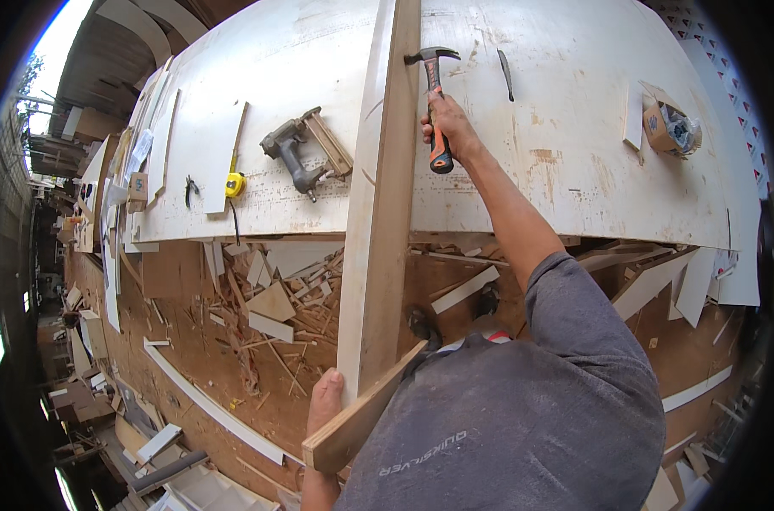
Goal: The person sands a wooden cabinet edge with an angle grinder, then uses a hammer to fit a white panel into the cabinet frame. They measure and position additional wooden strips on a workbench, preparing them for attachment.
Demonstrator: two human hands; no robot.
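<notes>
A long wooden board assembly [387,196], white on one face and bare wood on its side, lies across the workbench and reaches back toward my body. At its near end a plywood crosspiece [361,413] sits at an angle. My left hand [325,399] grips the board's near end beside that crosspiece; the thumb shows, while most fingers are hidden. My right hand [451,126] is closed around the handle of a claw hammer [440,153] with an orange and black grip. The hammer's head is at the board's right side, over the bench; whether it touches I cannot tell.
On the white workbench [566,102] lie a nail gun [298,157], a yellow tape measure [235,184], pliers [190,192] and a dark thin tool [505,75]. A small cardboard box [664,128] stands at right. Wood offcuts [272,311] litter the floor below.
</notes>
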